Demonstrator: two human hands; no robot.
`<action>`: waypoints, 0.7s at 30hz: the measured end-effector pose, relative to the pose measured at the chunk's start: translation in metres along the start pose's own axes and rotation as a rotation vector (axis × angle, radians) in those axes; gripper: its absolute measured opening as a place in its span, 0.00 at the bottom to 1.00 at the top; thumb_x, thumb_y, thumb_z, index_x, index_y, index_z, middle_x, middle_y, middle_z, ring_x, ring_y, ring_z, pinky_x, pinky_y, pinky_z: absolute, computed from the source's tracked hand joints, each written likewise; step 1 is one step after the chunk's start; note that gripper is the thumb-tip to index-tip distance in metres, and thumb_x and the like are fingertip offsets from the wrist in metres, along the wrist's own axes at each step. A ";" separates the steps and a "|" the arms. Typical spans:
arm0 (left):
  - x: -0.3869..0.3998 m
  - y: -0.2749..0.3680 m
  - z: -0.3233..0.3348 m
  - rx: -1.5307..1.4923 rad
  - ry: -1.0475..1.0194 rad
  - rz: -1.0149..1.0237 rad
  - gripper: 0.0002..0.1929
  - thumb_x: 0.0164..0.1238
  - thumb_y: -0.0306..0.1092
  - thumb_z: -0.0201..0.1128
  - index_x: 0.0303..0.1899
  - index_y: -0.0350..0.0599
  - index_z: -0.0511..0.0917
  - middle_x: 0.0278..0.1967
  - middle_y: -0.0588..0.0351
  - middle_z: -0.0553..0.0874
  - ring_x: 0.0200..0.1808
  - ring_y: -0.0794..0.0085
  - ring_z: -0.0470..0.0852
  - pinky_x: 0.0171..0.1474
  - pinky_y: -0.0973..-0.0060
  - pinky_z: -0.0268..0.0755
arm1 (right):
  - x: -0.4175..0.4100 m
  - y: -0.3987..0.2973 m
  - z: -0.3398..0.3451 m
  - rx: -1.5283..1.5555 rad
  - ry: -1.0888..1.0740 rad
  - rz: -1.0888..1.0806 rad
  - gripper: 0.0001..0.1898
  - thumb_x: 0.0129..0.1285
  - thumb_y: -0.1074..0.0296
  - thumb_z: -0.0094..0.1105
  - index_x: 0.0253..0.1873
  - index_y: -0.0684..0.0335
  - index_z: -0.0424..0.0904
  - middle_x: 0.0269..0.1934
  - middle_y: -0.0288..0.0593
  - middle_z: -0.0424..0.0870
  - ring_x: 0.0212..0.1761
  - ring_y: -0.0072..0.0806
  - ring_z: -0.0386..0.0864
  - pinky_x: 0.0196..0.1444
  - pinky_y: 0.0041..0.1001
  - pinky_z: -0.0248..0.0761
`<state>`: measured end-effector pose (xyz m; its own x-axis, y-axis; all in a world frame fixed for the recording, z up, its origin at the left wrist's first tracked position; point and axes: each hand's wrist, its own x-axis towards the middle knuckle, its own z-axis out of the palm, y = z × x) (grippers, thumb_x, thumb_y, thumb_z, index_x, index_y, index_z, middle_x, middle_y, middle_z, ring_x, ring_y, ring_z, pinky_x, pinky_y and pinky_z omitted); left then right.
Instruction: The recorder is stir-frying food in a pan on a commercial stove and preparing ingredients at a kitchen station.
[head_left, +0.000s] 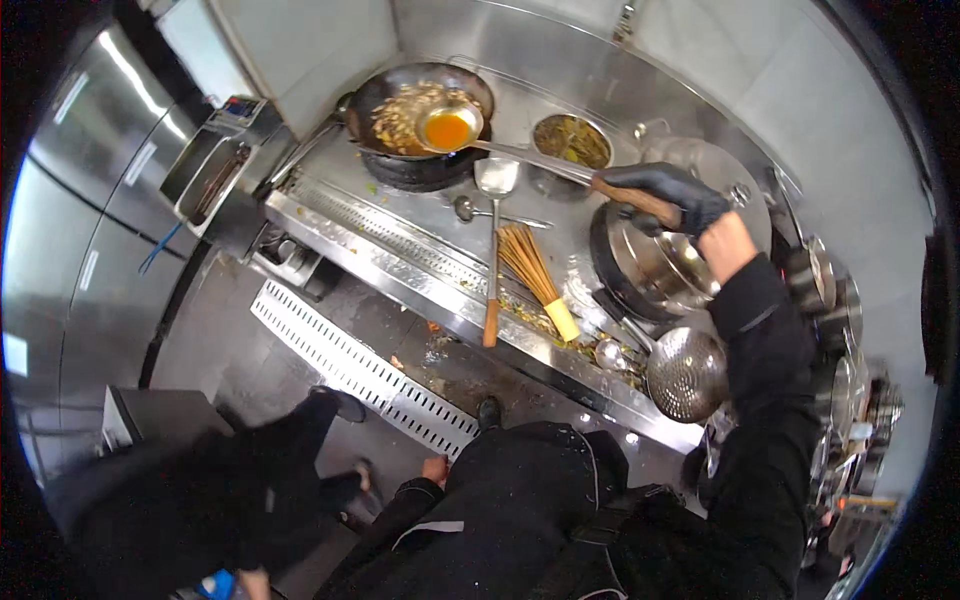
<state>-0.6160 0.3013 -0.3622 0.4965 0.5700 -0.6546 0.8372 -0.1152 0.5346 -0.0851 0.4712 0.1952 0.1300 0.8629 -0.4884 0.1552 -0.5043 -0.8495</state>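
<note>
My right hand (664, 196), in a black glove, grips the wooden handle of a long ladle (448, 130). Orange liquid fills the ladle's bowl, which is over the wok (361, 112). Pale chopped food (405, 112) in brownish liquid lies in the wok. My left hand (435, 470) hangs low at my side, bare, partly hidden by my clothing; its fingers are not clear. Beside the wok, a wok spatula (495, 180) rests on the steel range next to a small ladle (466, 208) and a bamboo wok brush (536, 274). A pot (571, 142) holds dark leafy food in liquid.
A perforated skimmer (686, 375) lies at the range's front right, below a metal pan (652, 262). Food scraps litter the drain gutter (390, 232). A person in dark clothing (187, 495) is close by at the left. An oil-streaked metal container (217, 180) stands left of the range.
</note>
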 end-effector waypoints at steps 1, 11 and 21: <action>0.008 0.005 -0.007 0.093 -0.023 0.014 0.15 0.66 0.41 0.54 0.40 0.38 0.81 0.32 0.40 0.84 0.37 0.47 0.83 0.37 0.58 0.73 | -0.022 0.007 -0.011 0.144 -0.017 0.038 0.18 0.66 0.56 0.60 0.52 0.62 0.79 0.31 0.34 0.79 0.22 0.18 0.73 0.21 0.18 0.66; 0.074 0.049 -0.051 0.192 -0.082 0.344 0.12 0.67 0.35 0.50 0.36 0.42 0.82 0.17 0.48 0.80 0.17 0.64 0.80 0.23 0.65 0.72 | -0.256 0.086 -0.070 -0.517 0.021 0.376 0.36 0.57 0.51 0.68 0.68 0.60 0.67 0.61 0.49 0.75 0.63 0.36 0.72 0.66 0.29 0.60; 0.098 0.118 -0.055 0.336 -0.336 0.448 0.10 0.65 0.30 0.54 0.41 0.39 0.80 0.17 0.54 0.81 0.17 0.69 0.81 0.19 0.72 0.70 | -0.485 0.213 -0.076 -0.345 0.130 0.520 0.30 0.53 0.66 0.68 0.62 0.68 0.73 0.49 0.47 0.84 0.48 0.27 0.79 0.51 0.27 0.70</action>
<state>-0.4807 0.3882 -0.3341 0.8129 0.1289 -0.5680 0.5319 -0.5616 0.6338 -0.0408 -0.0569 0.2664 0.3880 0.5018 -0.7731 0.3433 -0.8571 -0.3841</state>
